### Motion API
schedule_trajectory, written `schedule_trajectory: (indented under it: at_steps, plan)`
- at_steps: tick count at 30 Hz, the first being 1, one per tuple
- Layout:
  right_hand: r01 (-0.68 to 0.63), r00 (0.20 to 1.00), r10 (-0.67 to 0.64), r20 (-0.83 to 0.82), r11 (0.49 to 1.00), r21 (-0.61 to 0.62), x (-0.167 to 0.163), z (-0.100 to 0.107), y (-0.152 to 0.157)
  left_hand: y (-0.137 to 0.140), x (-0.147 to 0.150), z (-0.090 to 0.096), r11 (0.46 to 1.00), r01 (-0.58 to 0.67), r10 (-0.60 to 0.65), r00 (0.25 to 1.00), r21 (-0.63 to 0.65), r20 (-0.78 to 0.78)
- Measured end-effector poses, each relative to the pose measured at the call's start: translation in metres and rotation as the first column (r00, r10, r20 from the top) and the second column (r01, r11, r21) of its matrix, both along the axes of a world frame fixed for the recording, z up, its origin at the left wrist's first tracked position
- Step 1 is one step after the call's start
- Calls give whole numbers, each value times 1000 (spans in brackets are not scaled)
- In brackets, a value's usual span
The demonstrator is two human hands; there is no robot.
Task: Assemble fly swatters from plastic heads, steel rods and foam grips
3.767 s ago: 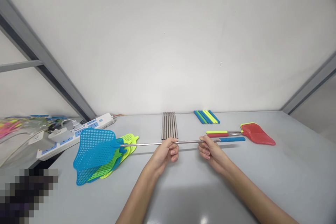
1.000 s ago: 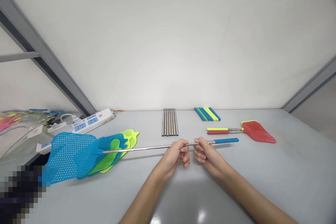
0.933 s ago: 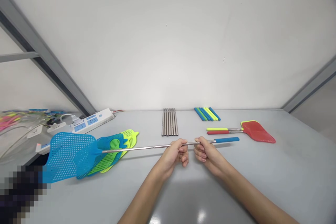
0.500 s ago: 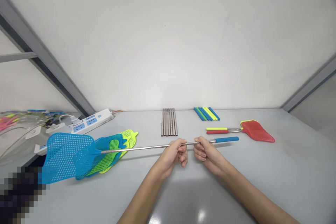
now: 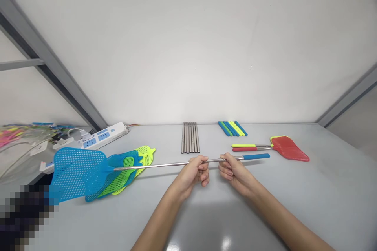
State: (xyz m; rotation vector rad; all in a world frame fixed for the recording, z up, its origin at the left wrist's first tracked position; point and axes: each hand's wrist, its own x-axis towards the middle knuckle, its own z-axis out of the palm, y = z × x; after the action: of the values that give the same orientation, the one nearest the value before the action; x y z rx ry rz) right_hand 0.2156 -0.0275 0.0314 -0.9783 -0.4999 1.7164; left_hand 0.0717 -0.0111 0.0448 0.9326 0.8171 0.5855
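A long blue fly swatter (image 5: 79, 172) lies crosswise in front of me, its mesh head to the left and its blue grip (image 5: 256, 156) to the right. Its metal rod is extended. My left hand (image 5: 194, 174) is closed on the rod near the middle, thumb on top. My right hand (image 5: 234, 170) pinches the rod just short of the blue grip. A gap of bare rod shows between the two hands. Beneath the blue head lie several swatter heads, among them a green one (image 5: 120, 178) and a yellow one (image 5: 147, 153).
Several metal tubes (image 5: 190, 138) stand in a row by the wall, with several coloured grips (image 5: 232, 128) to their right. A red swatter (image 5: 288, 148) overlaps a yellow one at right. A power strip (image 5: 103, 135) and cables sit at left, beside a plastic bag (image 5: 17, 141).
Both hands keep their hold on the rod. The gap between them has widened slightly, the right hand and blue grip having shifted a little to the right.
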Motion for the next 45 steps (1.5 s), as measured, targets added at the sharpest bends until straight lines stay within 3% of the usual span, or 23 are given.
schedule_trajectory:
  at_steps: [20,24,30,45]
  plan:
    - [-16,995,13,97,999,31,7,-2,1,2,-2,2,999,-35,35,999,5,-10]
    - [-63,991,53,122,995,83,9,-1,0,0,3,0,997,-73,74,997,26,-26]
    - [-198,980,196,32,975,103,6,-2,-2,-2,5,-1,994,-101,102,995,52,-22]
    - [-276,961,274,43,957,91,-1,1,-9,-8,12,5,963,-57,74,996,262,-55]
